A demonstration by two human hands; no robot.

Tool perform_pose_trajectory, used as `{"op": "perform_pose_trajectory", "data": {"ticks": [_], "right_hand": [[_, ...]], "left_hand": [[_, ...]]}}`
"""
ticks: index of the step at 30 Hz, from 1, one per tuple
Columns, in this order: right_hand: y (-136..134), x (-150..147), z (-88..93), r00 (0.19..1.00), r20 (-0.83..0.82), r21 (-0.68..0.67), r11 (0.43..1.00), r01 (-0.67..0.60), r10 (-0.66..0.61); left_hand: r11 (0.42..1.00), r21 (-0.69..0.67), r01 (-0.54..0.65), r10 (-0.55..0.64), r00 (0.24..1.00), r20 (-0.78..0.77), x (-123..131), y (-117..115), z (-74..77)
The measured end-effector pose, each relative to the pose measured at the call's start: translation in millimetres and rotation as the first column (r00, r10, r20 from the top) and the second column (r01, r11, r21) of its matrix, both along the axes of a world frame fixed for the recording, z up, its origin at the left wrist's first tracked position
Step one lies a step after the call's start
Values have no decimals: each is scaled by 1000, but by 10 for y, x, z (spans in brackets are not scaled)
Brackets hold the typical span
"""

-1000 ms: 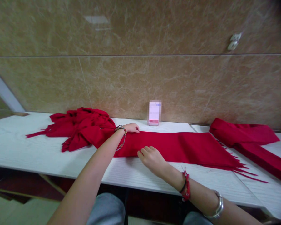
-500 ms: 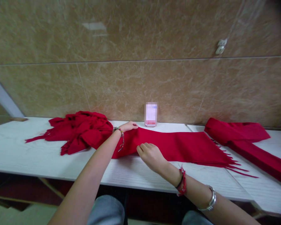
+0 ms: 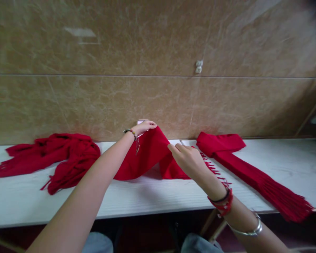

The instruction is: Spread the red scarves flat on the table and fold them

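Note:
A long red scarf (image 3: 150,154) lies along a white table (image 3: 152,196). Its middle is raised off the table in a hump. My left hand (image 3: 144,127) pinches the far edge of the raised fold, close to the wall. My right hand (image 3: 188,160) grips the near edge of the same fold, fingers closed round the cloth. The scarf's fringed end (image 3: 210,168) trails on the table behind my right hand. The other end runs into a bunched red heap (image 3: 65,154) at the left.
A second red scarf (image 3: 247,172), folded narrow, lies at the right and its fringe reaches the table's front edge. A small white card (image 3: 141,122) stands against the marble wall, mostly hidden behind my left hand. A wall socket (image 3: 198,66) sits above.
Both hands have lifted the scarf's middle off the table, where it lay flat before. The view has swung right, so the heap and the card appear further left.

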State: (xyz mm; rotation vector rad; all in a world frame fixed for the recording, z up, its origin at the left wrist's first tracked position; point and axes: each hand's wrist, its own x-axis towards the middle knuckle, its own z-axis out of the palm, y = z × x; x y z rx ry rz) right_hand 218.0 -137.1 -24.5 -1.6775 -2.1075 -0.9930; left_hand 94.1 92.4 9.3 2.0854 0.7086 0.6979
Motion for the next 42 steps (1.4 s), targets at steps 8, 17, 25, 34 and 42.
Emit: {"op": "perform_pose_trajectory", "data": {"ticks": [8,17,25,34,42], "right_hand": [[-231,907,-248,996,4,-107,990,89,-89],[-211,1381,-718,964,-107,-425,888,176,-242],[-131,1487,-843,950,-262,-436,899,40,-170],[-68,1506,-878,971,-164,-476,876,75,-172],[-110,1464,-639,886,-289,-273,919,286,-362]], "left_hand": [[993,35,115,-105,973,-206,1177,-117,-116],[966,209,154,-60,915,-398,1878,-228,-754],[759,603,247,63,893,-446,791,-1141,-842],[720,588,368,250,654,-714,-24,-1343,-890],[697,687,205,268,814,-515,-14,-1350,-532]]}}
